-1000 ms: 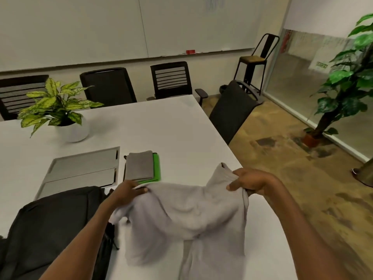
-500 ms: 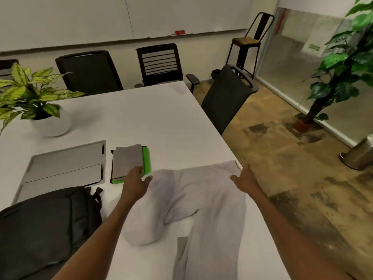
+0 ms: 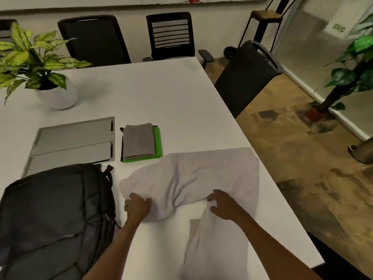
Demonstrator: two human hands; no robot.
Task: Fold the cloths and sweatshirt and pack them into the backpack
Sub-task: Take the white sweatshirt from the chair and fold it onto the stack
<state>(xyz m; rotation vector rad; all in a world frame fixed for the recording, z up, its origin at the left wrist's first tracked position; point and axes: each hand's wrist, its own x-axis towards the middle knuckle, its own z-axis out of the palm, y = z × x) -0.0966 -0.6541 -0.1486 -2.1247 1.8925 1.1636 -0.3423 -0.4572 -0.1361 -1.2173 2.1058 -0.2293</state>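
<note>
Sweatshirt (image 3: 193, 178) rumpled on table (image 3: 161, 98), near edge, btwn backpack (image 3: 54, 215) & floor side. L hand (image 3: 138, 207) grips its left fold; R hand (image 3: 222, 205) fingers curled into fabric at centre. Folded cloths (image 3: 141, 142) just beyond.

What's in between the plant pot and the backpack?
In the head view, a flat grey panel set in the table lies between the plant pot and the backpack.

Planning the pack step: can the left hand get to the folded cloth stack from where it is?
Probably yes. The left hand grips the sweatshirt; the folded cloth stack lies just beyond on the white table, nothing standing between. It must release the sweatshirt first.
</note>
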